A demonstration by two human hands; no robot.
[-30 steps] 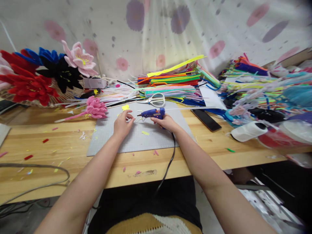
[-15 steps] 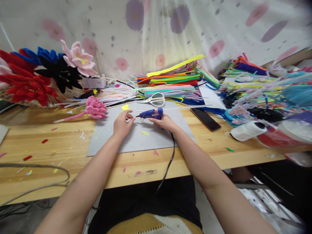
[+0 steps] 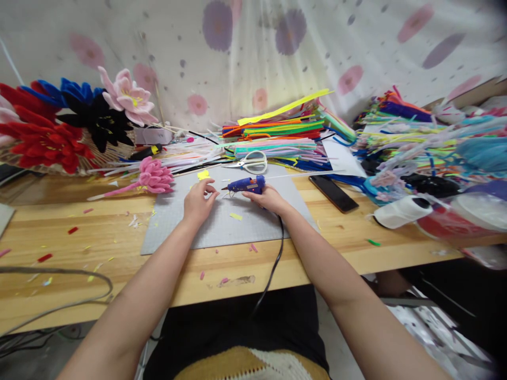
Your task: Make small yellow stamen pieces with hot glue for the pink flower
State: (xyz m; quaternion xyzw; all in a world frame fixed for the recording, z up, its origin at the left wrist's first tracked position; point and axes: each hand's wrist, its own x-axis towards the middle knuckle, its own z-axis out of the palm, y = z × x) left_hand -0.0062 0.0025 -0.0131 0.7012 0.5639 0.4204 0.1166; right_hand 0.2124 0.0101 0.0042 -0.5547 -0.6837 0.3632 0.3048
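Observation:
Over the grey cutting mat (image 3: 174,227), my right hand (image 3: 269,199) is closed around the handle of a blue hot glue gun (image 3: 245,184). The gun's nozzle points left, and a long clear glue stick (image 3: 304,173) sticks out of its back. Just left of the nozzle, my left hand (image 3: 199,199) is pinched; what its fingertips hold is too small to make out. Yellow scraps (image 3: 236,216) lie on the mat. White-handled scissors (image 3: 254,162) rest behind the glue gun. A pink pipe-cleaner flower (image 3: 152,177) lies left of my left hand.
Bundles of coloured pipe cleaners (image 3: 277,129) line the back of the wooden table (image 3: 119,237). Finished fuzzy flowers (image 3: 47,137) stand at the left. A phone (image 3: 333,193) and a white thread spool (image 3: 402,212) lie at the right. The gun's black cord (image 3: 276,264) runs over the front edge.

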